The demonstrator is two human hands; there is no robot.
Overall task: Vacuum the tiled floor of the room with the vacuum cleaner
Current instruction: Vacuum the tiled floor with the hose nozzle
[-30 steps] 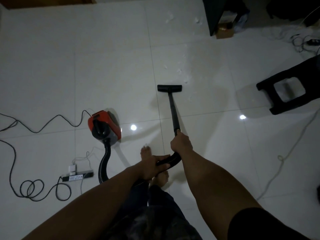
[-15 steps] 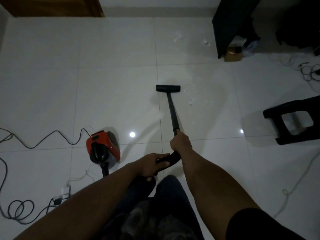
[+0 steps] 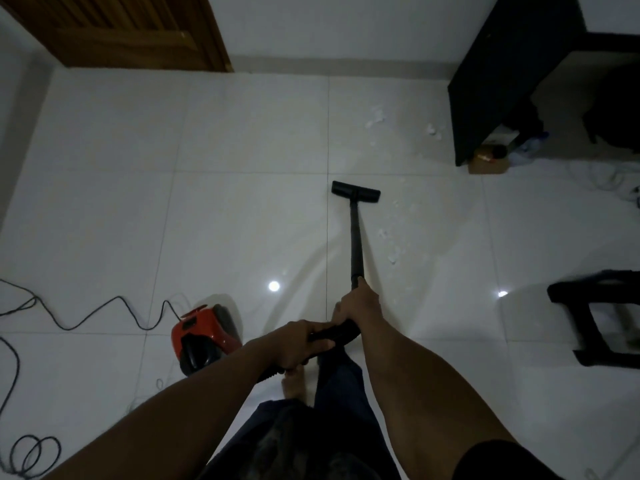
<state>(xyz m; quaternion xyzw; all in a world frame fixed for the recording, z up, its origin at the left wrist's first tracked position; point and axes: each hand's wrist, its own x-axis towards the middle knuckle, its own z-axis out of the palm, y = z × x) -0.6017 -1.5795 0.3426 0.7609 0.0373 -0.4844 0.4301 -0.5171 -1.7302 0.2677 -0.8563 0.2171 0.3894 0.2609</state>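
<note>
I hold a black vacuum wand [image 3: 355,237] with both hands. My right hand [image 3: 356,306] grips the wand's lower end and my left hand [image 3: 298,344] grips the curved handle just behind it. The flat black floor head [image 3: 356,191] rests on the white tiled floor [image 3: 242,209], ahead of me. Small white scraps [image 3: 393,254] lie on the tiles just right of the wand, and more scraps [image 3: 375,117] lie farther off. The red and black vacuum body [image 3: 204,336] sits on the floor to my left; its hose is mostly hidden by my left arm.
A black power cable [image 3: 86,317] snakes over the floor at left and coils at the bottom left. A black stool [image 3: 595,323] stands at right. A dark desk [image 3: 512,74] with a cardboard box [image 3: 488,161] under it stands at far right. A wooden door [image 3: 131,29] is at top left.
I have stepped forward across the floor, so the door and far wall came into view. The floor head moved ahead along the tile joint, and the vacuum body trails closer at my left.
</note>
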